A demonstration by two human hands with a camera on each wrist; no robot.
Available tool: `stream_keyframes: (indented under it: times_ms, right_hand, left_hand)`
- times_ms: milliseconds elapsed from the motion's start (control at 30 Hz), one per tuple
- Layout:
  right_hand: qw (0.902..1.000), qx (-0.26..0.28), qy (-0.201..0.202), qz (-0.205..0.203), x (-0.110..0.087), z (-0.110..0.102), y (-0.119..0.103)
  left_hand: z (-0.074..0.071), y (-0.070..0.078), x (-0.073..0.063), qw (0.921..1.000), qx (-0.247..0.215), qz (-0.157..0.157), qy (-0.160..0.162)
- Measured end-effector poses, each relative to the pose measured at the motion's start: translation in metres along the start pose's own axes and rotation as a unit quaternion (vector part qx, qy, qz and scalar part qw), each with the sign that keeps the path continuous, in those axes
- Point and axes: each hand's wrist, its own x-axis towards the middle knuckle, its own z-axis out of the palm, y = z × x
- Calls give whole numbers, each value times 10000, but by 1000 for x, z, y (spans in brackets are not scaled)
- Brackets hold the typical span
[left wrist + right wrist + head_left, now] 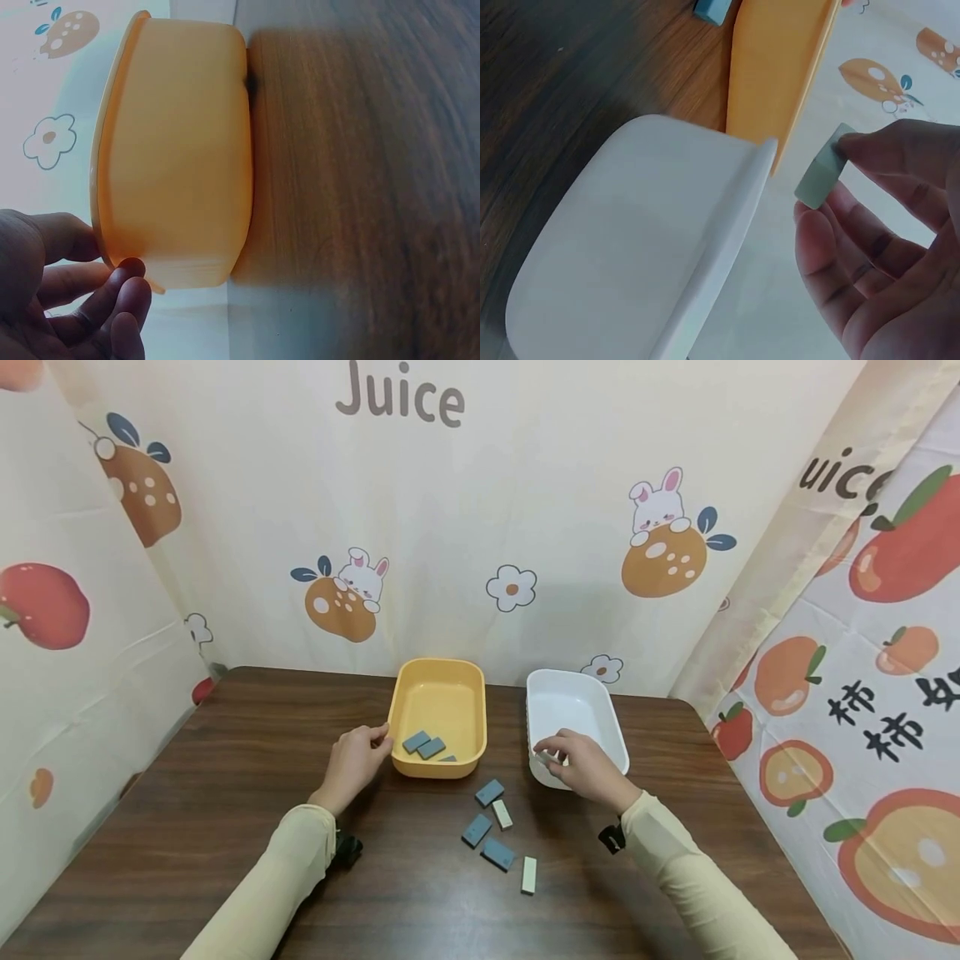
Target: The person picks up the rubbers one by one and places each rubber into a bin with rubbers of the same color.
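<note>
My left hand (pixel 355 763) pinches the left rim of a yellow plastic bin (pixel 442 672), thumb and fingers on its edge in the left wrist view. Inside that bin lie three blue-grey blocks (pixel 431 748). Between thumb and fingertips, my right hand (pixel 588 767) holds a small pale green block (pixel 825 169). It is up at the near rim of a white plastic bin (pixel 573 683), above rim height in the right wrist view. On the table in front lie three blue-grey blocks (pixel 476 831) and two pale green blocks (pixel 528 876).
Both bins stand side by side at the back of the dark wooden table (pixel 420 910), close to a printed curtain (pixel 450 527). Another printed cloth (pixel 862 693) hangs along the right side. Each wrist carries a dark strap mount (pixel 612 838).
</note>
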Motion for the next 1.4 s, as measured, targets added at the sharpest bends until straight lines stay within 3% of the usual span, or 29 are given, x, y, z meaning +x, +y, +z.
stream_keyframes:
  times_ms: [367,633,700,833,1133,1400]
  right_hand:
    - [9977,-53,434,523,13,-1,27]
    - [9952,231,400,859,22,5,47]
    - [9958,295,433,752,23,9,56]
    - [9964,282,355,714,28,14,66]
    - [9944,-85,-6,1057,44,26,77]
    - [9907,-103,-237,1333,53,34,83]
  left_hand:
    - [0,-2,1,10000,8,-13,-25]
    - [-2,-1,0,10000,-13,-25,-10]
    - [-2,-1,0,10000,3,-26,-11]
    - [-1,-1,0,10000,7,4,12]
    - [1,-2,0,9999,-35,44,83]
    - [2,-2,0,10000,-16,1,59]
